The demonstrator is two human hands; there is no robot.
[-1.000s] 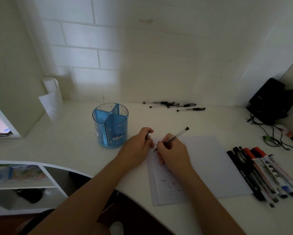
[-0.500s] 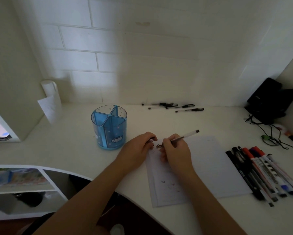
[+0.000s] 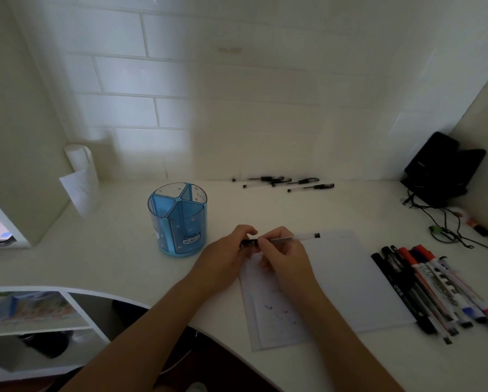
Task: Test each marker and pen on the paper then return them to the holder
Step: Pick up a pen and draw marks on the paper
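Above the far-left corner of the paper point(image 3: 344, 281), the right hand point(image 3: 285, 258) has its grip curled round a pen point(image 3: 296, 237), pinching it near the front end, with the clear barrel lying almost level and pointing right. The left hand point(image 3: 226, 256) touches it and pinches the dark cap point(image 3: 248, 243) at the pen's tip; I cannot tell whether the cap is seated. The blue holder point(image 3: 178, 219) stands upright on the tabletop point(image 3: 110, 264) left of the paper. A row of markers point(image 3: 426, 287) lies just right of the paper, and loose pens point(image 3: 285, 183) lie beyond it by the wall.

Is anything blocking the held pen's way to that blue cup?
Nothing visible: between the clear plastic pen and the translucent blue divided holder, open on top, lie only the left hand pinching the black cap and white desk.
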